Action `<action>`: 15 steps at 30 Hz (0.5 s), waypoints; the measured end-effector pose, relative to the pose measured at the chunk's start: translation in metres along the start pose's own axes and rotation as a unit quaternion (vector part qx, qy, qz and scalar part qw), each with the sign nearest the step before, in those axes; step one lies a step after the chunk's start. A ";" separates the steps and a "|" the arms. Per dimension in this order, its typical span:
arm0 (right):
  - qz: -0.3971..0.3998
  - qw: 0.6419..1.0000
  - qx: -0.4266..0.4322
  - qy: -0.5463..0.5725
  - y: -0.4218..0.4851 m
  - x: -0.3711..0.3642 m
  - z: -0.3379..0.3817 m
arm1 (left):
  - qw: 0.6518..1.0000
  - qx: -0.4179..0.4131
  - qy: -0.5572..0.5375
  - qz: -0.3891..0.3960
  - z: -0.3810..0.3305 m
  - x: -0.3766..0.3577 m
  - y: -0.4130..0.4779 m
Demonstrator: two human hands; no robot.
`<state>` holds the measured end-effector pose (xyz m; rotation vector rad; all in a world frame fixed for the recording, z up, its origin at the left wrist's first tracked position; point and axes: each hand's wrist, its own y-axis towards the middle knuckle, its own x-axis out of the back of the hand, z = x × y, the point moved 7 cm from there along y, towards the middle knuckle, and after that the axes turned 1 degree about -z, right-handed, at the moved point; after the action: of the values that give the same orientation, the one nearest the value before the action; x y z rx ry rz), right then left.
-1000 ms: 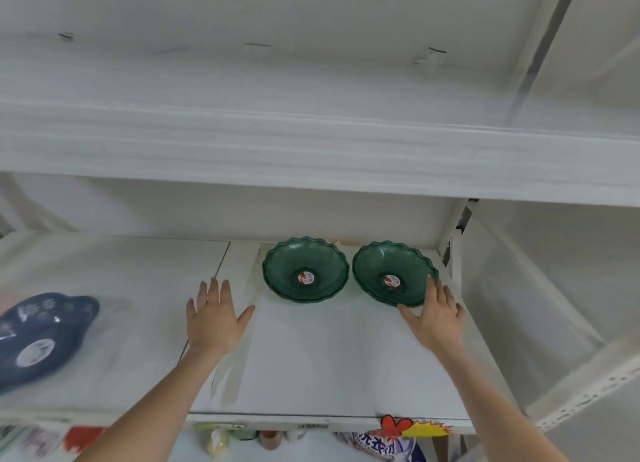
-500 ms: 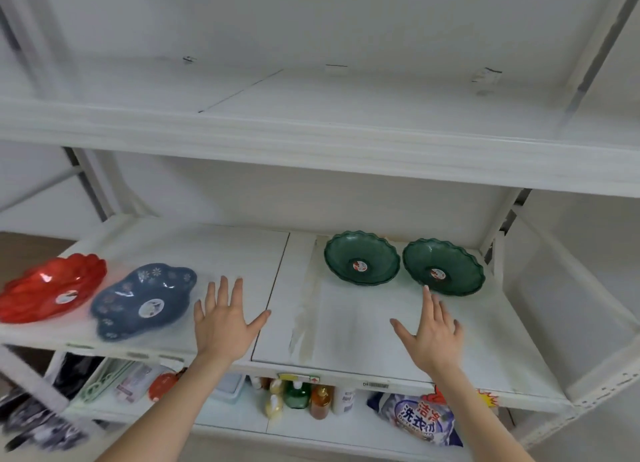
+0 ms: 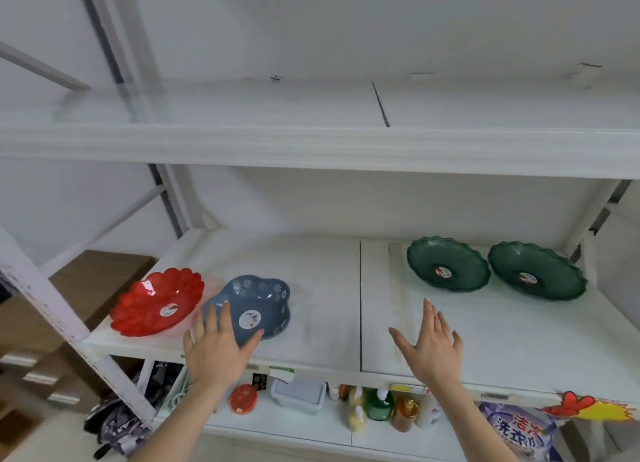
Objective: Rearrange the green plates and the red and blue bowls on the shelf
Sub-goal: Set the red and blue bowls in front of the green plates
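Head view, middle shelf (image 3: 322,281) of a white rack. A seam in the board runs 12-to-6 near frame centre.

Task items, all on this shelf:
- red bowl (image 3: 156,304): scalloped, translucent, sticker inside. At 9 o'clock of frame centre, near the front edge.
- blue bowl (image 3: 266,299): lobed, white flower print, sticker inside. At 3 o'clock of the red bowl; rims touching or just apart, cannot tell which.
- left green plate (image 3: 448,264) and right green plate (image 3: 536,271): scalloped rims, sticker at each centre. At 3 o'clock of frame centre, toward the back of the board. The right one lies at 3 o'clock of the left one, rims just beside each other.
- Bowls and plates are well apart, with bare board between.

Hands:
- left hand (image 3: 216,351): palm down, fingers straight and spread, holding nothing. At 7 o'clock of the blue bowl; fingertips (image 3: 225,311) overlap the bowl's near rim. Contact cannot be told.
- right hand (image 3: 433,347): fingers straight and spread, thumb out toward 9 o'clock, nothing in it. Over bare board at 6 to 7 o'clock of the left green plate, apart from it.

Other:
- upper shelf (image 3: 311,143) at 12 o'clock.
- lower shelf (image 3: 294,425) at 6 o'clock: grey lidded container (image 3: 298,396), green bottle (image 3: 379,404), orange-brown bottle (image 3: 403,415), printed bag (image 3: 516,427) at 5 o'clock
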<state>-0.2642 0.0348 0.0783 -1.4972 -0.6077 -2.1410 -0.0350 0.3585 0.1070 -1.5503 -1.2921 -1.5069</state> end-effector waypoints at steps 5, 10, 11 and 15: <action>0.015 1.000 0.022 0.011 -0.004 -0.032 0.081 | 1.000 0.008 0.006 -0.010 0.065 -0.003 0.037; 0.017 1.000 0.003 0.004 -0.020 -0.066 0.149 | 1.000 -0.009 0.013 -0.007 0.131 -0.008 0.067; 0.014 1.000 -0.004 0.003 -0.022 -0.072 0.160 | 1.000 -0.013 0.009 -0.005 0.144 -0.008 0.074; 0.012 0.999 -0.036 0.007 -0.031 -0.094 0.200 | 0.999 -0.043 0.014 0.005 0.193 -0.015 0.106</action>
<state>-0.1048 0.1891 0.0489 -1.5169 -0.5093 -2.1746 0.1360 0.4962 0.0822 -1.5823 -1.2160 -1.5907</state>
